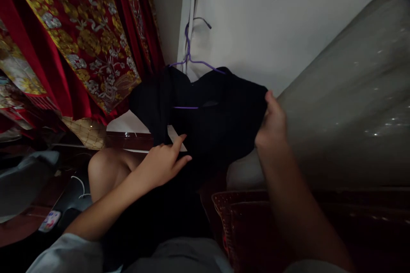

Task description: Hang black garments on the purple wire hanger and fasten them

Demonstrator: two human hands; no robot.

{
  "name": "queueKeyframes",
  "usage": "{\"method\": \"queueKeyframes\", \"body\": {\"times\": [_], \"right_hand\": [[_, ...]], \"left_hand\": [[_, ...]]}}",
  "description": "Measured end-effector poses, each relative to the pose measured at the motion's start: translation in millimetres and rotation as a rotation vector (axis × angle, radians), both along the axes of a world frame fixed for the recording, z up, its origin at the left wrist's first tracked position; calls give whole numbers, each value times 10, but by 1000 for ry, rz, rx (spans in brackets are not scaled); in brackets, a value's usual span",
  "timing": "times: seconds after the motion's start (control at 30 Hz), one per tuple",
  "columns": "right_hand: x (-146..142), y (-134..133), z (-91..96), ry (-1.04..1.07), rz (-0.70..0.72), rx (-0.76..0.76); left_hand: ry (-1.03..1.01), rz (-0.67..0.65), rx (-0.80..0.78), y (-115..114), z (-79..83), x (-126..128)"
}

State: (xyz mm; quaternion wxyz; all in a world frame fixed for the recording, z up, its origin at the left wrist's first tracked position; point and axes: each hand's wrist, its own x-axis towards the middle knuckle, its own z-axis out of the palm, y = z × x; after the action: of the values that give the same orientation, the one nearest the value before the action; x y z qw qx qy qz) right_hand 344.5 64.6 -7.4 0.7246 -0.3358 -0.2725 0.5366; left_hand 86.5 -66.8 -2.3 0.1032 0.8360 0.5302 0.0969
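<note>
A dark garment (211, 123), nearly black, with a collar and short sleeves, hangs on a purple hanger (205, 64). The hanger's hook sits by a pale pole or cord against the wall. At the garment's right edge, my right hand (273, 123) is closed, pinching the sleeve's edge and drawing it outward. My left hand (165, 160) lies at the lower left front of the garment, thumb and index finger apart, its other fingers partly hidden. Beside the index finger is a pale patch (174, 135); whether it is a tag or a gap, I cannot make out.
Red drapery (96, 47) with gold and silver embroidery hangs at the left. Behind the garment is a white wall (262, 17); a greyish sheer cloth (355, 106) hangs at the right. Dark red cushioned furniture (250, 222) stands at lower right. My bent knee (105, 168) is at lower left.
</note>
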Motion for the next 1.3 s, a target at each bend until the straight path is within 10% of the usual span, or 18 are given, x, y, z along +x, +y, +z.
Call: {"method": "queueKeyframes", "body": {"times": [0.2, 0.43, 0.63, 1.03, 1.3], "right_hand": [[348, 250, -173, -228, -20, 118], [-147, -565, -479, -715, -900, 471], [-1046, -1610, -907, -615, -65, 340], [-1259, -1666, -733, -547, 257, 321], [-1142, -1705, -530, -708, 119, 383]], "left_hand": [[-133, -222, 1, -173, 219, 80], [-531, -275, 100, -318, 2, 167], [-786, -199, 190, -380, -119, 185], [-1018, 124, 362, -498, -323, 58], [-839, -36, 379, -428, -280, -5]]}}
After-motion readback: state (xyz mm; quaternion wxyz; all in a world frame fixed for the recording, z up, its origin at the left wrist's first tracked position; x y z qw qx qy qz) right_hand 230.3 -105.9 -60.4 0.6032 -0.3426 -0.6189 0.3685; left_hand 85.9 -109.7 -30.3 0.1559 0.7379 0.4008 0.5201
